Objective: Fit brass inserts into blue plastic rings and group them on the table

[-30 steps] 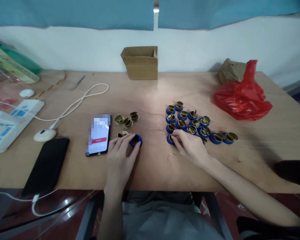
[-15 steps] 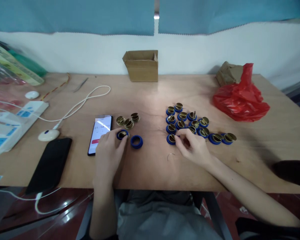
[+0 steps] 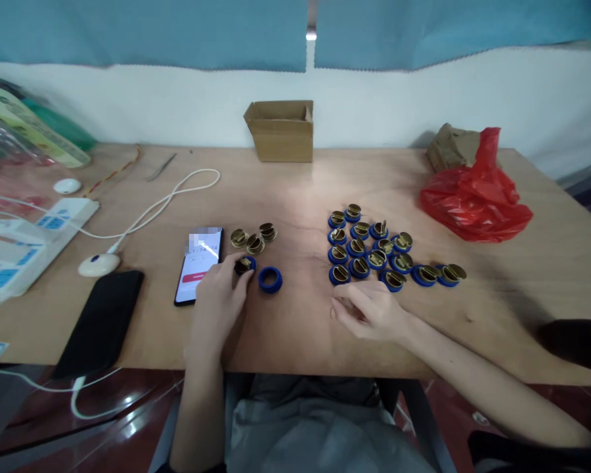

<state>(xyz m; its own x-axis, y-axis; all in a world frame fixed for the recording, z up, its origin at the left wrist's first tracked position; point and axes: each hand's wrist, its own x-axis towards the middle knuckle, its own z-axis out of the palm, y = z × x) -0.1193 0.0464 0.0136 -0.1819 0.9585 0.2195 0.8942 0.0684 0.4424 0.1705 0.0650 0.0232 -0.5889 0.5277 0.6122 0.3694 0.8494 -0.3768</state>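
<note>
My left hand (image 3: 220,295) grips a blue ring with a brass-coloured metal piece inside (image 3: 245,265) between thumb and fingers, on the table. Just right of it lies a bare blue ring (image 3: 270,280). Behind these sit 3 loose brass-coloured round pieces (image 3: 255,244) with raised flaps. My right hand (image 3: 369,309) is pinched at the table around a thin curved wire (image 3: 331,313), whose end shows past the fingertips. Beyond that hand, several blue rings fitted with brass-coloured pieces (image 3: 359,267) stand in loose rows.
A lit phone (image 3: 197,269) lies by my left hand, a dark phone (image 3: 101,325) farther left. White cables run to a power strip (image 3: 44,236). A cardboard box (image 3: 283,138) stands at the wall; a red plastic bag (image 3: 475,200) sits at the back right.
My right hand has moved down and left from the fitted blue rings to the curved wire and pinched it. My left hand still holds its blue ring, now turned slightly.
</note>
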